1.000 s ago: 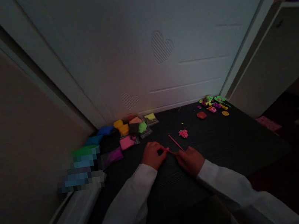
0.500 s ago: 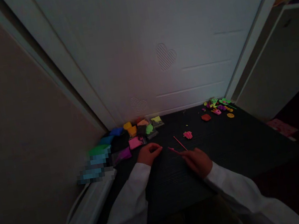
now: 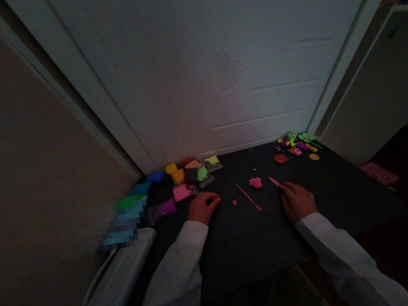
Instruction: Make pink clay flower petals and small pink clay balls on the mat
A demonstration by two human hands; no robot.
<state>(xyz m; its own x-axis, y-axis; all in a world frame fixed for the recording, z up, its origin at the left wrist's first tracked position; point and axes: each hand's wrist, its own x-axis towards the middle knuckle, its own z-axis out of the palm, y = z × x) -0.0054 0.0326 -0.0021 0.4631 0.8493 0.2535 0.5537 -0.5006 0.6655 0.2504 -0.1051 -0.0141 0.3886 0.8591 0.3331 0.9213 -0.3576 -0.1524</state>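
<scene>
My left hand (image 3: 201, 208) is closed in a pinch above the dark table, thumb and forefinger together; whatever they hold, if anything, is too small to make out. My right hand (image 3: 298, 201) is over a slim pink modelling knife (image 3: 275, 182), fingers on its handle and the pointed blade showing past them. Between the hands lies a thin pink modelling stick (image 3: 248, 196). A little lump of pink clay (image 3: 234, 202) is to its left. Beyond the stick sits a bumpy pink clay cluster (image 3: 255, 182).
Packets of coloured clay (image 3: 183, 192) line the back left. A long pale case (image 3: 119, 280) lies at the left edge. Small colourful clay pieces (image 3: 297, 144) crowd the back right corner, near a red clay piece (image 3: 280, 159). A white panel (image 3: 192, 73) rises behind the table.
My right hand has moved right with the pink knife, away from my left hand. The little pink lump now lies on the table, where the knife's tip was. My left hand has barely moved.
</scene>
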